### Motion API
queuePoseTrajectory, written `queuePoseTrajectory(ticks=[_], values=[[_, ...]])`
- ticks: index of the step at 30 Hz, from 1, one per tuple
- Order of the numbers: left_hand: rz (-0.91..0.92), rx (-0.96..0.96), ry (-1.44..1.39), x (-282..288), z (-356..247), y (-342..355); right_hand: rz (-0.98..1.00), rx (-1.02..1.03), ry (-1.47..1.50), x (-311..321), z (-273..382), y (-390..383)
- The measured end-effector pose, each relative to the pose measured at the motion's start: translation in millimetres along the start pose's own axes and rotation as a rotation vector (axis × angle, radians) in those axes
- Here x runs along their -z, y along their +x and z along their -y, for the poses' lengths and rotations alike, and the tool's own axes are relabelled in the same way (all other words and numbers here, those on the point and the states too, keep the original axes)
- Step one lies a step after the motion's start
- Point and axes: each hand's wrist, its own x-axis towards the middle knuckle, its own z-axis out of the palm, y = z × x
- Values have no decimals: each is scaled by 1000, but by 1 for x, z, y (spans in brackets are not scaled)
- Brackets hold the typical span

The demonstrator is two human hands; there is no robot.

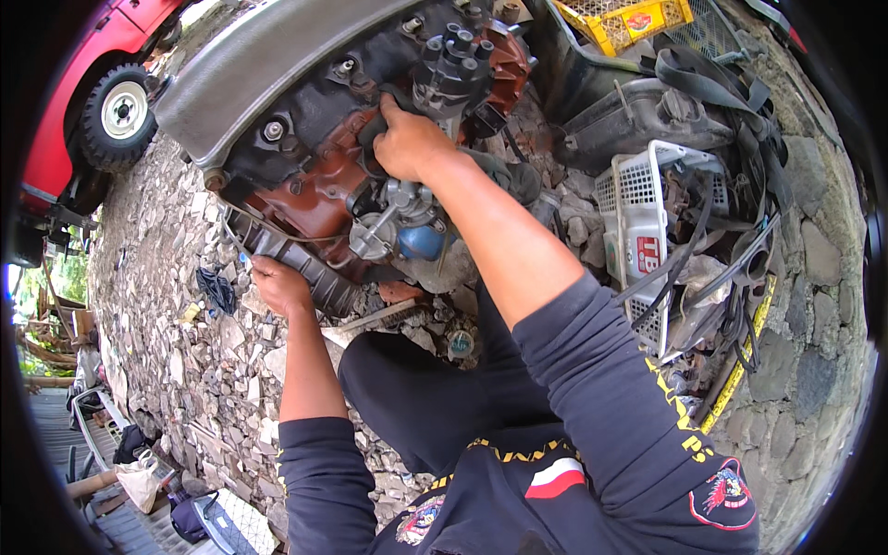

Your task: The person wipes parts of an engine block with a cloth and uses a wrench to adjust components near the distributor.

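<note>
An engine block [314,194] with rusty red-brown patches lies beneath a grey cover [240,55]. My right hand [407,139] presses a dark cloth [370,129] into it, just below the black cap with several posts [453,65]; the cloth is partly hidden by the hand. My left hand [277,282] grips the lower left end of a ribbed dark metal pan [305,273] along the engine's near side. Beside the pan, below my right wrist, are a silver fitting [370,236] and a blue bowl-shaped part [421,242].
Rubble [185,324] surrounds the engine. On the right are a white crate [606,199] with straps and scrap, a yellow crate [629,18] and a stone wall edge [814,324]. A red vehicle [60,102] stands top left; corrugated sheets [65,444] with bags lie lower left.
</note>
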Motion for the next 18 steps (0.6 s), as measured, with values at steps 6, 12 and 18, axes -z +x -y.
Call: queuePoseTrajectory(ticks=[6, 12, 18], values=[[-27, -20, 44, -6, 7, 3, 65, 196, 80, 1, -28, -1], [-67, -49, 63, -3, 11, 5, 40, 44, 22, 2, -9, -19], [-57, -62, 35, -10, 15, 5, 0, -70, 34, 9, 7, 1]])
